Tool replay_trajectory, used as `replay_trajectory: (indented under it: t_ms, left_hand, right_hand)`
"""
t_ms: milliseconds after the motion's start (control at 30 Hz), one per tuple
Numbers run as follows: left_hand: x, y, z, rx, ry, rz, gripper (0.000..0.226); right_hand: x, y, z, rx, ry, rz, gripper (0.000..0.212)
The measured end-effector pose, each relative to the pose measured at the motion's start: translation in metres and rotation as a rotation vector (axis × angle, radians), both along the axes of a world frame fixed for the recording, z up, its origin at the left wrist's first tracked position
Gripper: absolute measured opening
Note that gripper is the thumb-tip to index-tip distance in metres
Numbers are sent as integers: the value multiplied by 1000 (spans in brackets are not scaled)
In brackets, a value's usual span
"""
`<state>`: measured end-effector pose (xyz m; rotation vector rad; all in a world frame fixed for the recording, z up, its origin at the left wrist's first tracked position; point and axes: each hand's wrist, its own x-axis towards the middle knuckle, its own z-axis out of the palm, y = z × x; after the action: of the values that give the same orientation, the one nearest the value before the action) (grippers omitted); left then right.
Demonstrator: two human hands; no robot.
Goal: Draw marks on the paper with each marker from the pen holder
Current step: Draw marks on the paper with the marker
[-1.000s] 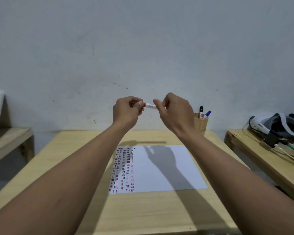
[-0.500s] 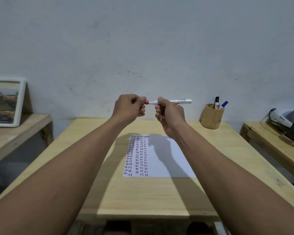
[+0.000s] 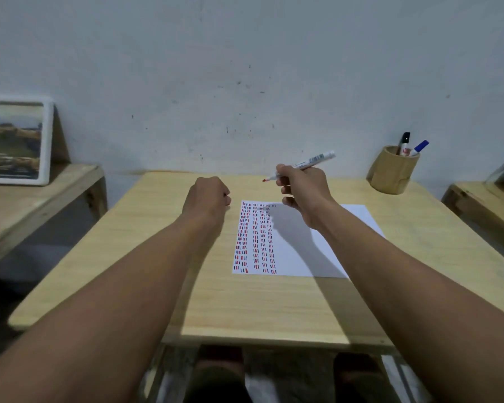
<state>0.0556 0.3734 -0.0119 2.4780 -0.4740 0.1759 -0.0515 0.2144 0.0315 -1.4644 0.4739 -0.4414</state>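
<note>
Looking left to right, we see our left hand curled in a fist, whatever it encloses hidden, beside the paper striped with red, blue and black dashes. Half a second ago both hands met; now they've parted. Our right hand grips the uncapped red marker above the sheet; the pen holder stands far right.

A wooden table carries marked paper and pen holder.

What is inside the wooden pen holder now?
The pen holder contains two markers: a black-capped marker and a blue-capped marker. Its wall hides their lower parts.
</note>
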Motion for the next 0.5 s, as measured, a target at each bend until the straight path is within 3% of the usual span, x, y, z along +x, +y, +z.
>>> replay_trajectory:
  t_ms: [233,333,500]
  left_hand:
    - [6,-4,-15,49,-14,-54,23]
    - [-2,-2,-12,75,-19,-42,38]
    - [-34,4,-21,152,-47,-1,42]
  right_hand:
    - [6,-7,-7,-98,18,-5,16]
    - [7,-8,-8,-114,19,-16,16]
    - [11,-11,-17,-177,8,-45,14]
